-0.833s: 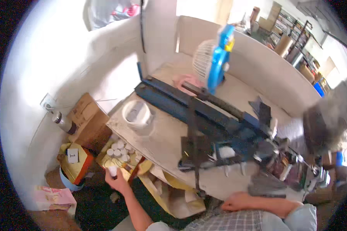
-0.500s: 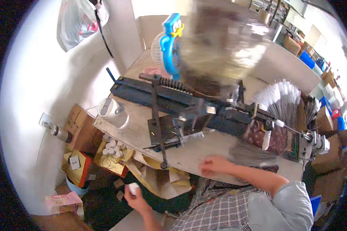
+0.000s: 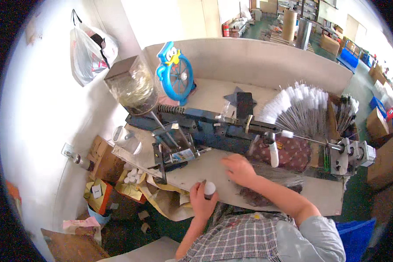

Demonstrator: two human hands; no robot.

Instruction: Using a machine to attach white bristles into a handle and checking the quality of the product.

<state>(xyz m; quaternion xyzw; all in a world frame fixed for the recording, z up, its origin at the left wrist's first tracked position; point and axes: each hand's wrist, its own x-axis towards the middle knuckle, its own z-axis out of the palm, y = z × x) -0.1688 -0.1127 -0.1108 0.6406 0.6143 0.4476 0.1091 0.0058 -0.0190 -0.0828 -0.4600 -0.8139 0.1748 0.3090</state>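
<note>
My left hand (image 3: pixel 202 201) is closed around a small white cylinder (image 3: pixel 209 190), held upright by the front edge of the worktable (image 3: pixel 196 172). To its right, over the tabletop, my right hand (image 3: pixel 240 170) has its fingers loosely extended, with nothing visible in them. Just beyond both hands runs a long dark metal bench machine (image 3: pixel 218 131) with a spring and a clear hopper (image 3: pixel 137 87) of pale fibres. Thin wire stems (image 3: pixel 275 179) lie in a bundle beneath my right forearm.
White-bristled wire brushes (image 3: pixel 299 105) fan out at the back right. A blue cartoon-shaped fan (image 3: pixel 177 78) and a dark phone (image 3: pixel 244 105) stand beyond the machine. A white mug-like container (image 3: pixel 127 139) sits at left. More white cylinders (image 3: pixel 133 176) fill a box below the table.
My left hand has risen rightward from below the table edge, bringing the white cylinder. My right hand has moved slightly farther over the table. The view has shifted, and the hopper now appears farther left.
</note>
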